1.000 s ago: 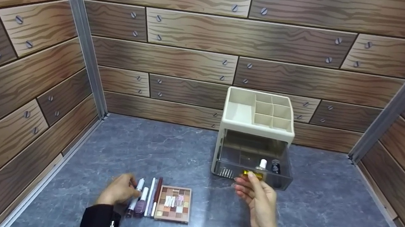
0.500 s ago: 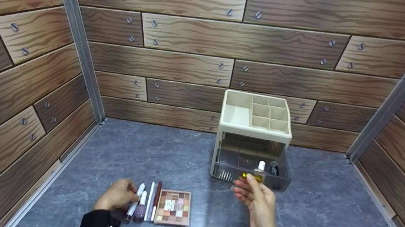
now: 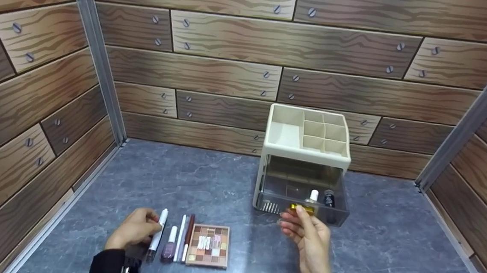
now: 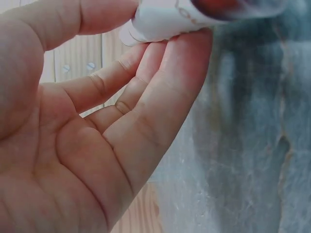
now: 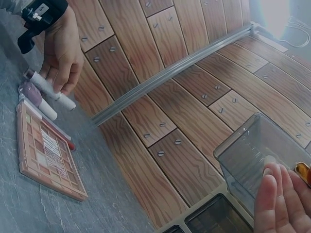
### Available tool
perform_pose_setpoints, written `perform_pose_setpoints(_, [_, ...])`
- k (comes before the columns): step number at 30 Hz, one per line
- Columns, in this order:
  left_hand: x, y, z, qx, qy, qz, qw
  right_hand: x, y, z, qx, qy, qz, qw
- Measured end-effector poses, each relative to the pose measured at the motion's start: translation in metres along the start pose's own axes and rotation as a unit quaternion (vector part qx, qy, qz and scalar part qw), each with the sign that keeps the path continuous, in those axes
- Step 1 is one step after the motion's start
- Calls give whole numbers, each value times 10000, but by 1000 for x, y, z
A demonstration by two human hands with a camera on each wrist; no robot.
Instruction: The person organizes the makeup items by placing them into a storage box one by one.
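Your right hand (image 3: 307, 235) pinches a small gold-capped item (image 3: 302, 208) at its fingertips, right at the front edge of the organizer's (image 3: 304, 151) open clear drawer (image 3: 303, 200), where two small bottles (image 3: 320, 197) already stand. Your left hand (image 3: 134, 229) grips a white-capped cosmetic tube (image 3: 156, 233) by the row on the bench (image 3: 205, 185). By my reading, you are partway: a purple bottle (image 3: 169, 248), two pencils (image 3: 185, 237) and the eyeshadow palette (image 3: 209, 245) lie unsorted, and the top compartments hold nothing.

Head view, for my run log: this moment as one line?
left hand: pinches white-capped tube | right hand: holds small amber bottle at clear drawer
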State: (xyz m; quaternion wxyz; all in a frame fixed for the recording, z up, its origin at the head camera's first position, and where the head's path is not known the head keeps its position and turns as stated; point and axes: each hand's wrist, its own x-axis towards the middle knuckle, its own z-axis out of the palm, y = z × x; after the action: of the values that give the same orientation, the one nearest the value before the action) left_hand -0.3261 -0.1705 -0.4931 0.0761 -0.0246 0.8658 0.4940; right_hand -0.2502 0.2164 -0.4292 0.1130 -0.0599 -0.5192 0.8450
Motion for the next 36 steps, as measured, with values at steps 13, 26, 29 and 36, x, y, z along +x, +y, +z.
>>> perform_pose_setpoints(13, [-2,13,-2,-1659,-607,804,9810,-2,-2,-3,-78,32,19,10000])
perform_pose_setpoints(26, [-4,30,10,-3357,-1202,619,9322,0,-1,-1,-201,19,46,9998])
perform_pose_setpoints(29, [-8,36,12,-3540,-1052,676,9269,0,0,-2,-231,80,73,9997])
perform_pose_setpoints(36, [-13,57,10,-3686,-1166,1080,9159,-2,-2,-2,-149,40,70,9999])
